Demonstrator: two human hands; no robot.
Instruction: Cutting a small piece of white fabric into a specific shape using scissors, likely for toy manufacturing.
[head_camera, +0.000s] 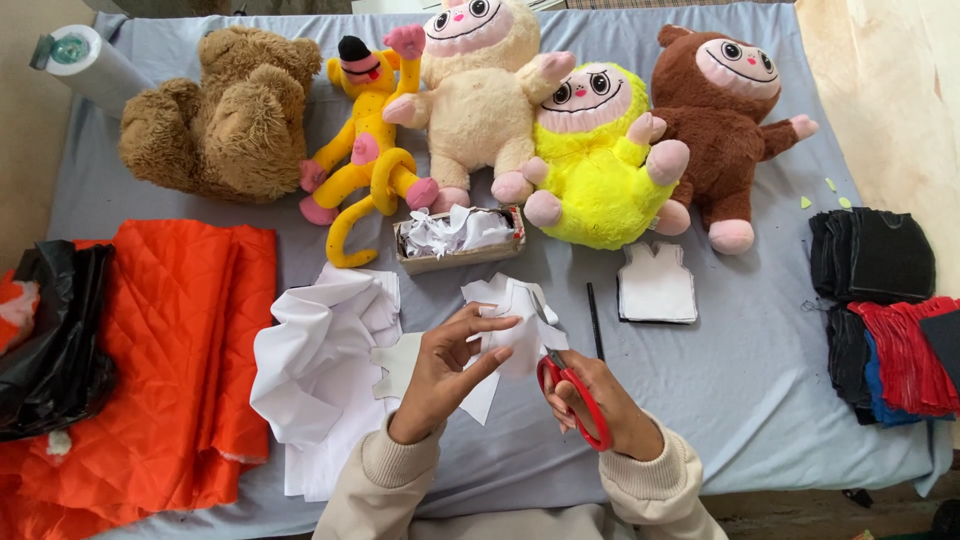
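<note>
Scissors (572, 392) with red handles sit in the right hand (600, 400), whose grip is closed through the loops, the blades pointing up into a small white fabric piece (515, 335); the left hand (450, 365) pinches that piece between thumb and fingers, holding it just above the worktop (760, 350), which is covered in grey-blue cloth; both wrists wear cream sleeves (650, 480); just left of the hands lies a crumpled heap of white fabric (320, 370), and just right of them a thin dark pencil (594, 320) lies beside a neat stack of white vest-shaped cutouts (656, 284); beyond the hands stands a small cardboard box (460, 240) stuffed with white scraps; farther back a row of soft toys rests: a tan teddy bear (225, 115), a yellow long-limbed monkey (365, 140), a cream plush (480, 95), a bright yellow plush (595, 160) and a brown plush (725, 120); orange quilted fabric (170, 360) spreads at the left, with a black plastic bag (50, 340) on its edge; at the right edge sit piles of black cut pieces (870, 255) and red cut pieces (910, 355); a roll of paper (85, 60) lies at the far left corner
</note>
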